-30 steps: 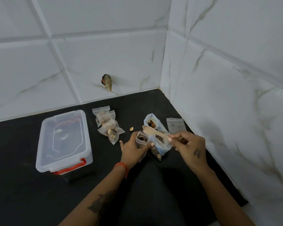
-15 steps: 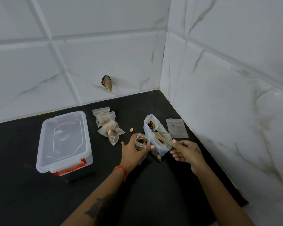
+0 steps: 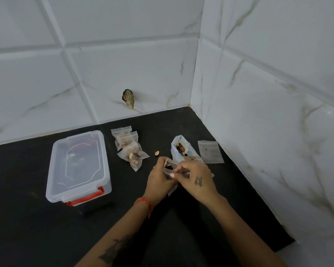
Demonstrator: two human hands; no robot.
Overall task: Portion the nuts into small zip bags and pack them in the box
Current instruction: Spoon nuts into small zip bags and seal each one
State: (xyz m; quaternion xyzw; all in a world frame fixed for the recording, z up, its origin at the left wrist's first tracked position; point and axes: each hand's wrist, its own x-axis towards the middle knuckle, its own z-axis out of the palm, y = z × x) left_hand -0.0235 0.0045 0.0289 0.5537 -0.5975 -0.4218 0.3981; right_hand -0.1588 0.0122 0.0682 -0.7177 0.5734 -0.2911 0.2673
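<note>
My left hand (image 3: 159, 180) grips a small zip bag (image 3: 169, 169) with dark nuts inside, held just above the black counter. My right hand (image 3: 196, 179) pinches the same bag's open top edge from the right. Behind my hands lies the large open bag of mixed nuts (image 3: 181, 149). The wooden spoon is out of sight. Three filled small bags (image 3: 130, 149) lie in a pile to the left. The clear plastic box (image 3: 78, 166) with red latches stands shut at the left.
One empty zip bag (image 3: 210, 152) lies flat near the right wall. A loose nut (image 3: 157, 153) sits on the black counter (image 3: 37, 224) between the filled bags and the big bag. White tiled walls meet in a corner behind; a small object (image 3: 128, 98) hangs on the back wall.
My right hand let go of the wooden spoon, moved left and took hold of the small bag's top. My left hand kept its grip on the bag.
</note>
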